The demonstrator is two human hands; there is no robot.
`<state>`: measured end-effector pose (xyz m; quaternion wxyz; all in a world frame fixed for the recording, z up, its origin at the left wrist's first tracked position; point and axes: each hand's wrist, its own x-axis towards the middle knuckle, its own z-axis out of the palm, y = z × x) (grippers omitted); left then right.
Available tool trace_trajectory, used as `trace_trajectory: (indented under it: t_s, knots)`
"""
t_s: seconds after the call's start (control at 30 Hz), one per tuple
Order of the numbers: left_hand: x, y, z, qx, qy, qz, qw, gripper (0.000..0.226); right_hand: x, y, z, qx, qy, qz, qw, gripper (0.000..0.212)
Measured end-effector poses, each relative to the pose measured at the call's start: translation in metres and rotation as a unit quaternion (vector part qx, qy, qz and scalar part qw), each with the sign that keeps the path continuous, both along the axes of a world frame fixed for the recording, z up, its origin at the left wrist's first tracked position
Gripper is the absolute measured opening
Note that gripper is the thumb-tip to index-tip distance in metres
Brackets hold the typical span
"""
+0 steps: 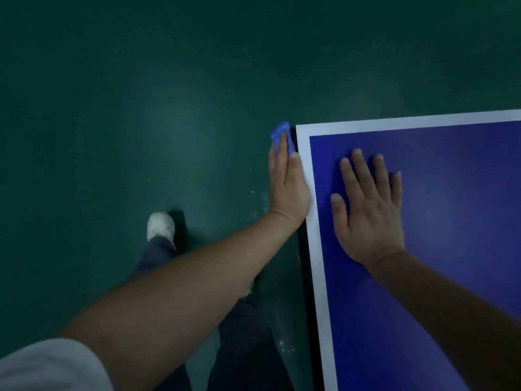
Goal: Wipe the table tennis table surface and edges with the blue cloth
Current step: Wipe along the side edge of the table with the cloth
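I have the left hand [287,187] pressed against the side edge of the table [315,249], fingers closed round the blue cloth [282,136], which sits bunched at the table's far left corner, against the dark side face just below the white border. The right hand [366,210] lies flat and open on the blue surface near that same edge, holding nothing, steadying me.

To do this edge well, I judge I should keep the cloth pinched flat to the side face with even pressure and run it the whole way along the edge, without lifting at the corner.

The cloth's long axis runs along the table's side edge, its free end pointing past the far corner.
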<state>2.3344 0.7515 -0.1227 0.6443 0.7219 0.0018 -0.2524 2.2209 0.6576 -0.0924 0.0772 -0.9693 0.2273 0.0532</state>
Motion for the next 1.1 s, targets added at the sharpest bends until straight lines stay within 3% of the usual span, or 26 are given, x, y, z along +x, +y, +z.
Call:
trace_trajectory:
  t_s: [0.33, 0.53, 0.63, 0.8, 0.93, 1.0, 1.1]
  knots:
    - [-0.044, 0.026, 0.012, -0.001, 0.065, -0.030, 0.997, 0.042, 0.000, 0.000, 0.000, 0.005, -0.009, -0.012, 1.000, 0.062]
    - [0.056, -0.014, -0.003, 0.002, 0.054, -0.036, 0.998, 0.045, 0.001, 0.003, 0.001, 0.011, -0.007, -0.036, 0.999, 0.056]
    - [0.101, -0.018, -0.009, -0.012, 0.052, -0.149, 0.987, 0.043, 0.020, 0.014, 0.004, 0.019, -0.026, -0.139, 0.990, 0.054]
    - [0.165, -0.016, -0.018, -0.047, 0.101, -0.372, 0.922, 0.044, 0.054, 0.016, 0.008, 0.030, -0.071, -0.349, 0.934, 0.056]
    - [0.188, -0.023, -0.015, -0.036, 0.122, -0.567, 0.814, 0.047, 0.082, -0.023, 0.008, 0.014, -0.044, -0.516, 0.855, 0.063]
    - [0.188, -0.029, -0.010, -0.019, 0.108, -0.631, 0.768, 0.056, 0.087, -0.030, 0.005, 0.003, -0.037, -0.549, 0.835, 0.063]
    - [0.177, -0.055, -0.007, -0.032, 0.072, -0.686, 0.723, 0.065, 0.086, -0.029, -0.001, -0.016, -0.046, -0.548, 0.835, 0.063]
